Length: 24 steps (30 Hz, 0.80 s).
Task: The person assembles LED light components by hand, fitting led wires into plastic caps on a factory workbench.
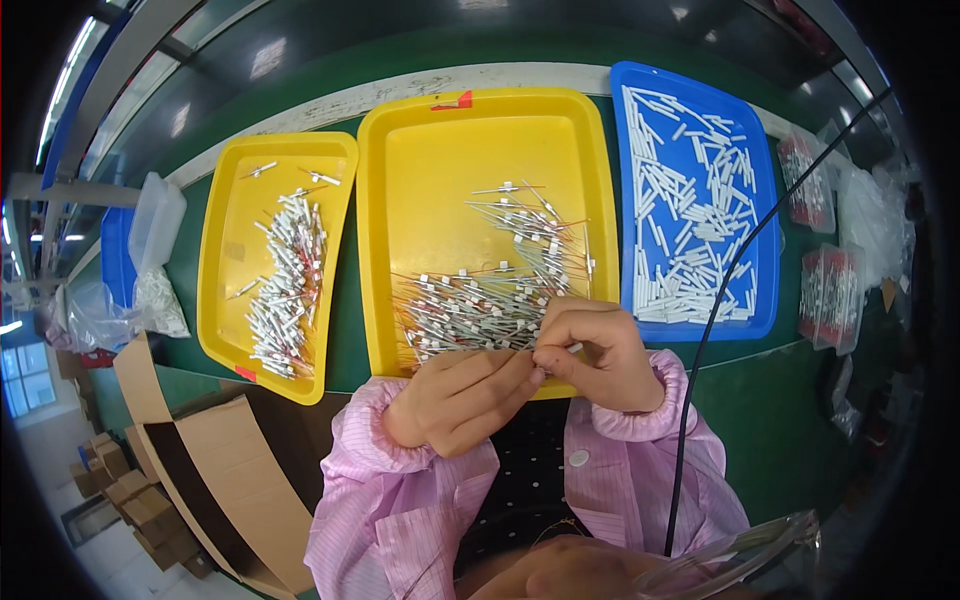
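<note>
left hand (462, 396): grip pinched, fingertips meeting right's, on what cannot tell | right hand (590, 355): grip narrow on small white part (574, 348) at middle yellow tray's (400, 200) near edge | wired parts (490, 295) piled in tray | blue tray (770, 250) right, on desk (780, 420)

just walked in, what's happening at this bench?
A person in pink sleeves works with both hands together at the near edge of the middle yellow tray. The left hand and right hand meet fingertip to fingertip, pinching a small white part too hidden to identify. The tray holds a heap of wired components. The smaller yellow tray to the left holds similar pieces in a pile; the blue tray on the right holds loose white tubes.
</note>
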### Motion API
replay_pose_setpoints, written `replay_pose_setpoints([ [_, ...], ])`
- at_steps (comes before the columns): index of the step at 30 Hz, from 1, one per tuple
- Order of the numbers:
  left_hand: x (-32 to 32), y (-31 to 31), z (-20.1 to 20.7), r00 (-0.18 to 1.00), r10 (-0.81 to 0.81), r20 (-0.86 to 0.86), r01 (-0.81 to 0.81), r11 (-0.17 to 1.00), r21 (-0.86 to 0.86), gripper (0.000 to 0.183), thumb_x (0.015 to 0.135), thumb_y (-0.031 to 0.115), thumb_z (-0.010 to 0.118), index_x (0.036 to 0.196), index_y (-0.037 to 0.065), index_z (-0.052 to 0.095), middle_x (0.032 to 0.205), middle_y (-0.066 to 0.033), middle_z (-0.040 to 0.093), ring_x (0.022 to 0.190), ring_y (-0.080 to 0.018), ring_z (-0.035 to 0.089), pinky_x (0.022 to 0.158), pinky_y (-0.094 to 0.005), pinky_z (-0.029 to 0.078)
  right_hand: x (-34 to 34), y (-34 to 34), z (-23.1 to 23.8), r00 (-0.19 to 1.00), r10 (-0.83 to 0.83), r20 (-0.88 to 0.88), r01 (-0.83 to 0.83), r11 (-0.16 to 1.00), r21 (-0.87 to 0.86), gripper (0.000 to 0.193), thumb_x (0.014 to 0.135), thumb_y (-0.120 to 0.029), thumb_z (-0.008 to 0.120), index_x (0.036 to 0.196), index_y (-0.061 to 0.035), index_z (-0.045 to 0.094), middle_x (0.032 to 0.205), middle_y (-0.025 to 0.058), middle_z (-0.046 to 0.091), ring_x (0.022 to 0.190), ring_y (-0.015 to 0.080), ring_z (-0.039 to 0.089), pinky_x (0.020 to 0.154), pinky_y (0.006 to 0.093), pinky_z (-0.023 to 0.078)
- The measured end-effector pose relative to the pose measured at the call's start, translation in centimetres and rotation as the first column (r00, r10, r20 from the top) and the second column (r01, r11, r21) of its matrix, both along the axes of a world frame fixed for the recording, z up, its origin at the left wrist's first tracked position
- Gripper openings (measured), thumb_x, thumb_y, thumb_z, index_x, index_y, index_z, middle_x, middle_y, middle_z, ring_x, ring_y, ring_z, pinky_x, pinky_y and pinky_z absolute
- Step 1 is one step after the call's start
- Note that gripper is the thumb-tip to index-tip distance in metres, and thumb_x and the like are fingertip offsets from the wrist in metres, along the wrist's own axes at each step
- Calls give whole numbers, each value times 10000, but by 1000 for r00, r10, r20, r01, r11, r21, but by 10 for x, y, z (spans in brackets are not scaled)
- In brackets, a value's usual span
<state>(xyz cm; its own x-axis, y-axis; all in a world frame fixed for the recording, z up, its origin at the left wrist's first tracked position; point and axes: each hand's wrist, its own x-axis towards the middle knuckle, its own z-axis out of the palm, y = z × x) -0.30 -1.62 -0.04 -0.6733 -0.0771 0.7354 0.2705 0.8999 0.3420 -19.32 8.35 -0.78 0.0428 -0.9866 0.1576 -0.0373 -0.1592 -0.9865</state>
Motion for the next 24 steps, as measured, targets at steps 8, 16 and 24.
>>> replay_pose_setpoints([
  [8,70,-61,-22,75,996,57,-990,82,-116,81,808,-12,651,884,12,664,716,-111,600,601,-288,577,556,-379,457,-43,6,-21,216,-605,-766,610,696,-378,372,842,-92,674,1182,16,570,1104,212,597,988,380,578,835,444,475],
  [16,23,-40,-17,51,961,273,-901,162,-402,134,744,62,660,874,39,639,839,-126,568,814,-319,565,651,-413,478,-80,22,-51,61,-370,-927,661,711,-240,301,819,33,615,1116,0,582,1081,196,570,968,391,576,838,437,471],
  [24,-20,-32,-32,610,508,607,-406,859,-312,152,687,30,584,836,6,569,828,-109,529,812,-254,534,687,-342,451,-84,13,-48,-30,-361,-932,626,720,-300,98,819,36,605,895,-3,558,854,154,561,832,365,552,717,438,445],
])
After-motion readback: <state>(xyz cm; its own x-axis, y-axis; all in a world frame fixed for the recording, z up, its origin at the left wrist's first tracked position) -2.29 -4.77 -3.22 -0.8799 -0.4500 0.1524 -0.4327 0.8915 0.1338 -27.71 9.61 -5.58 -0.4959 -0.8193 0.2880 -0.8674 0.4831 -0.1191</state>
